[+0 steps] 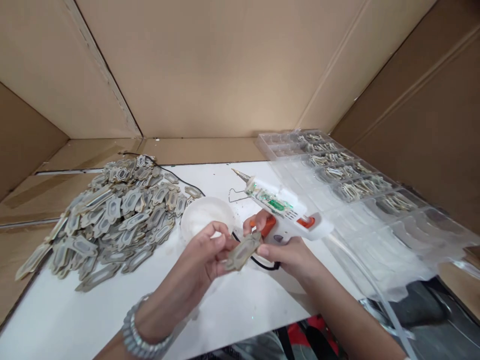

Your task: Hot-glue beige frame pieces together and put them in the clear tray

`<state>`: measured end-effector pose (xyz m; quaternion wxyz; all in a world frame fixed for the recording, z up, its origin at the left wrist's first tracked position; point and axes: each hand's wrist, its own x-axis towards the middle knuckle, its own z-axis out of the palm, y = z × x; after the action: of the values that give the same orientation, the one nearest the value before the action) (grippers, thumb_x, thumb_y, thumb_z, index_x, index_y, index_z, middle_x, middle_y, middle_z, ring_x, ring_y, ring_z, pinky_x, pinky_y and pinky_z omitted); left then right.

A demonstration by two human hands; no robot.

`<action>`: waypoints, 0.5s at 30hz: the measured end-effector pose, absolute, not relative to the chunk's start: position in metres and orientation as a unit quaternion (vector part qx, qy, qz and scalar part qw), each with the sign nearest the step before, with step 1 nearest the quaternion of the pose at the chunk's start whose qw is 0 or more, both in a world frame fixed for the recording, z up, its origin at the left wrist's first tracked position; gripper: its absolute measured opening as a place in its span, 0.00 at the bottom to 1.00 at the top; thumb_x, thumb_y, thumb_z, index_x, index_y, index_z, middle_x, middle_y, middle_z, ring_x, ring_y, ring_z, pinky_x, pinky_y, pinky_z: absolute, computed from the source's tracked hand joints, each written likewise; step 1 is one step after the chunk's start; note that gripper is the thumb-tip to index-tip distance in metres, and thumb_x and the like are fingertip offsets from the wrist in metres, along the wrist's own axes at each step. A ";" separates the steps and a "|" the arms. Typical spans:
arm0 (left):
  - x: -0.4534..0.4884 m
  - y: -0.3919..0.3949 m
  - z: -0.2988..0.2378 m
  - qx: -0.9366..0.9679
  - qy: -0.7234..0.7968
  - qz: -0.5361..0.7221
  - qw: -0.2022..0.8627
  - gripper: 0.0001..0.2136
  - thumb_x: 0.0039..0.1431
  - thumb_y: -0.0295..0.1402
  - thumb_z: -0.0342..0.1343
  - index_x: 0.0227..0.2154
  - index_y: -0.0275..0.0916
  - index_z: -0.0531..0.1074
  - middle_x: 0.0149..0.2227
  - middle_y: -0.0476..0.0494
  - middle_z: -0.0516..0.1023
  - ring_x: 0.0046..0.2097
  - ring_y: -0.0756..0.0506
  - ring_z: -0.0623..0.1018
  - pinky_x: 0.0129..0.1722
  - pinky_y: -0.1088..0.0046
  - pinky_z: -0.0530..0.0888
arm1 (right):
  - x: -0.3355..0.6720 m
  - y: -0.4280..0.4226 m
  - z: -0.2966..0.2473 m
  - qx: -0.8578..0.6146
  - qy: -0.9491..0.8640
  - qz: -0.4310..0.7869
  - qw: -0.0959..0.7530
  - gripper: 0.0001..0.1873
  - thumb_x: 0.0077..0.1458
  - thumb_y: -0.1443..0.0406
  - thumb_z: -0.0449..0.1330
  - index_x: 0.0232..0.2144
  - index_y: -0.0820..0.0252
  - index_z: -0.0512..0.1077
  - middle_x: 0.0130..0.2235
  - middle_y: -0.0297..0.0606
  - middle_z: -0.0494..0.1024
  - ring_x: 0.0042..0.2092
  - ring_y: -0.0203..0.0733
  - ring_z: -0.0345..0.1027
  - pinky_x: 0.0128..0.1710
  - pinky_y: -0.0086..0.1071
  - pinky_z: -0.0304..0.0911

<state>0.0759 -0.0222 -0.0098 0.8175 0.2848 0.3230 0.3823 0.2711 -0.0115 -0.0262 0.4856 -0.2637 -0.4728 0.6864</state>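
1. Glue gun [298, 201]: I log white body, green marks, orange trigger [269, 227], brassy nozzle [241, 175].
2. Held piece [243, 251]: grey, paler nested outline.
3. Piled pieces [123, 215]: I read grey, yellowish edges, some outlined black and white.
4. Bracelet [131, 330]: silvery grey.
5. Cable [265, 266]: black; dish [204, 215]: white.
6. Cardboard walls [225, 65]: plain brown.

Wears a chunky grey bracelet [131, 330] around the left wrist [153, 320]; looks ribbed, like close-set coils or beads, too blurred to tell which; shows paler, silvery glints along the lower part; goes ungloved on the left hand [204, 255] and right hand [292, 252], with slim, tapering fingers [212, 230]; has uncovered forearms [337, 305] as far as visible.
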 end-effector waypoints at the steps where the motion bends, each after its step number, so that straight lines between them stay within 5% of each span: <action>1: 0.077 -0.023 -0.009 0.235 0.294 0.344 0.860 0.20 0.53 0.44 0.71 0.37 0.39 0.68 0.35 0.46 0.83 0.35 0.49 0.82 0.37 0.76 0.79 | 0.271 -0.011 -0.027 -0.239 -0.460 0.704 0.485 0.22 0.48 0.58 0.75 0.36 0.54 0.66 0.39 0.35 0.74 0.32 0.33 0.66 0.31 0.27 0.64; 9: 0.091 -0.040 -0.020 0.095 0.083 0.260 0.957 0.07 0.64 0.34 0.62 0.44 0.40 0.77 0.41 0.43 0.85 0.39 0.49 0.85 0.40 0.75 0.82 | 0.268 -0.013 -0.031 -0.142 -0.389 0.790 0.453 0.19 0.46 0.65 0.76 0.35 0.57 0.69 0.38 0.34 0.77 0.35 0.33 0.75 0.35 0.26 0.69; 15: 0.088 -0.043 -0.025 0.102 0.037 0.276 0.955 0.10 0.63 0.31 0.64 0.46 0.42 0.77 0.42 0.45 0.85 0.40 0.51 0.85 0.43 0.75 0.82 | 0.266 -0.013 -0.030 -0.194 -0.403 0.768 0.460 0.24 0.40 0.60 0.78 0.32 0.56 0.67 0.36 0.33 0.77 0.25 0.29 0.64 0.24 0.24 0.59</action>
<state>0.0881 -0.0433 -0.0248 0.9550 0.1019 0.0373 0.2762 0.2659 -0.0130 -0.0301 0.4596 -0.1936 -0.4025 0.7676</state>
